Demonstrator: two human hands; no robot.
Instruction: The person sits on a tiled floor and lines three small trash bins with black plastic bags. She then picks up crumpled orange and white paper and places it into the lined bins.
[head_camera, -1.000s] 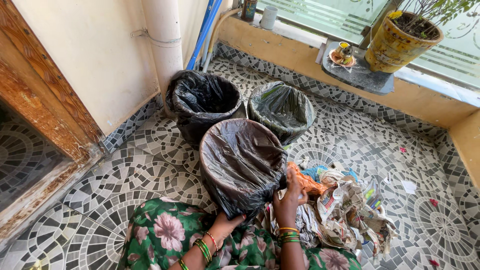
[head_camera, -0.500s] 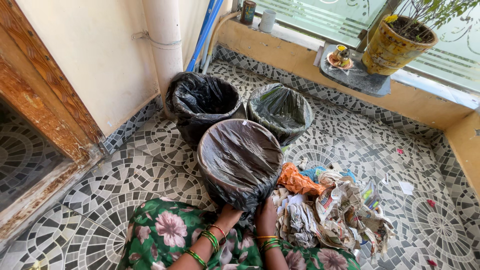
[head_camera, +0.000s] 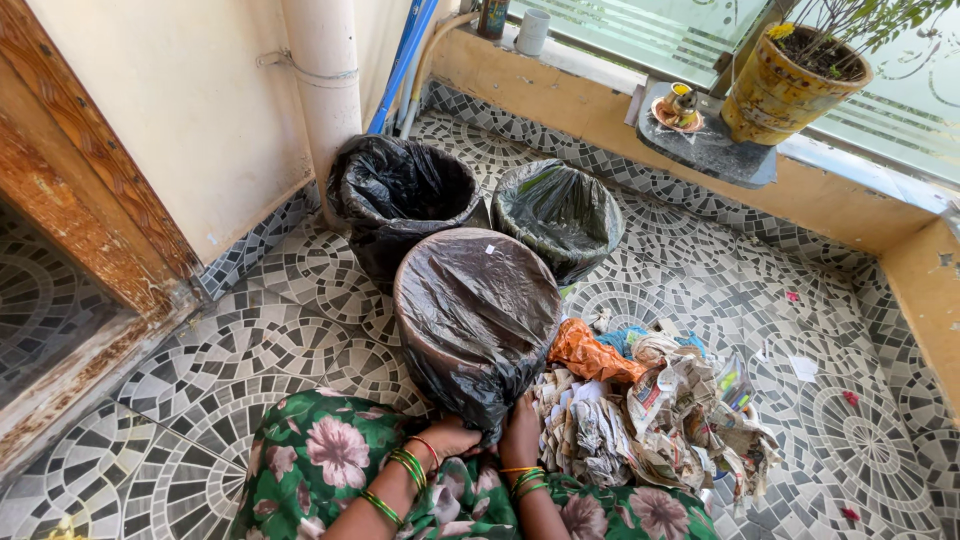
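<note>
While the mosaic-tiled floor (head_camera: 300, 330) spreads under everything, a brown-lined bin (head_camera: 476, 305) stands nearest the person, just in front of two black-lined bins (head_camera: 400, 195) by the wall. Right of it lies a heap of crumpled newspaper (head_camera: 660, 420) with an orange wrapper (head_camera: 590, 358) on top. Both hands grip the liner's gathered lower edge: left hand (head_camera: 450, 437) closed on the plastic, right hand (head_camera: 522, 432) pinching it alongside, nearly touching.
</note>
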